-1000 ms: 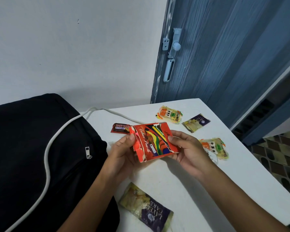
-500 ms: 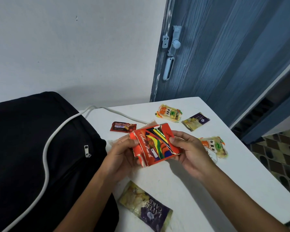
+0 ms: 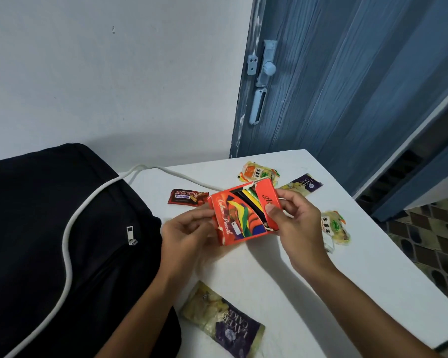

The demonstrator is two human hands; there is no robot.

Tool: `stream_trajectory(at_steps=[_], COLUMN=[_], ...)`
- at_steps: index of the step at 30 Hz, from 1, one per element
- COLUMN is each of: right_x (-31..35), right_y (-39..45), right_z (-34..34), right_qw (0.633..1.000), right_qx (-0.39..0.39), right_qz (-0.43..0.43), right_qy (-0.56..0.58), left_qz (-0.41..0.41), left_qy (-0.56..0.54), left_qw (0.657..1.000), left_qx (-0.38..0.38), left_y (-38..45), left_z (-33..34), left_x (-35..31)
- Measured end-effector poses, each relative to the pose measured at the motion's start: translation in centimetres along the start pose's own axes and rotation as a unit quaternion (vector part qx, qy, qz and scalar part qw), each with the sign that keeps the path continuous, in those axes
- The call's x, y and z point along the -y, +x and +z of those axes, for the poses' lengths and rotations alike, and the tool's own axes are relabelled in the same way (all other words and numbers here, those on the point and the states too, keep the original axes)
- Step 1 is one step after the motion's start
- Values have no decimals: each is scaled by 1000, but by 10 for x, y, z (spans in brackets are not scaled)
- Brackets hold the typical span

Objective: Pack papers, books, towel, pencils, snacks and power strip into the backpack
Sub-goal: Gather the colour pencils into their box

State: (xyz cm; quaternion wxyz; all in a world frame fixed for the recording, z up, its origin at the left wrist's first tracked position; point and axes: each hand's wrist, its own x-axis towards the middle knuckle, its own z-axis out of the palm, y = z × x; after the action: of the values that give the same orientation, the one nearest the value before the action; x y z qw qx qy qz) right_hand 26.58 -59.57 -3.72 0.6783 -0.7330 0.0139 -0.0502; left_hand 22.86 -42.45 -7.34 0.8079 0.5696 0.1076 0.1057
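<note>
Pinching pencil box [image 3: 239,214]: left hand [image 3: 189,233], right hand [image 3: 294,215].

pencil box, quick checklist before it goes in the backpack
1. Both hands hold the pencil box: left hand, right hand. Ok.
2. Box closed: torn front, pencils showing. Not ok.
3. Backpack open: zipper pull visible, no opening seen. Cannot tell.
4. Path clear: white cord lies over the backpack. Not ok.
5. Snacks packed: five packets on the table. Not ok.
</note>
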Motion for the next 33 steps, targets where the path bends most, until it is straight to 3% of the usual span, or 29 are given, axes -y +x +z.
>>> stream_trajectory(at_steps=[4,14,20,24,29,33], right_x=[2,-1,1,2,-1,-2], right_y=[7,11,9,9,7,9], right_z=[-3,-6,-3,-1,1,1], right_qw=[999,987,992,999,999,999], right_qx=[-8,15,14,-6,-25,-21], right_qz=[28,112,77,17,-35,-21], right_qy=[28,118,103,48,-23,-24], left_qz=[-27,-84,-59,-28,-39,-61], left_qy=[-8,-129,-131,-87,-62,-85], left_qw=[996,979,986,996,997,994], left_qx=[84,131,87,18,1,-15], left_y=[-1,7,10,8,6,9], left_z=[0,-4,-5,-3,1,2], left_x=[-4,-2,5,7,8,8])
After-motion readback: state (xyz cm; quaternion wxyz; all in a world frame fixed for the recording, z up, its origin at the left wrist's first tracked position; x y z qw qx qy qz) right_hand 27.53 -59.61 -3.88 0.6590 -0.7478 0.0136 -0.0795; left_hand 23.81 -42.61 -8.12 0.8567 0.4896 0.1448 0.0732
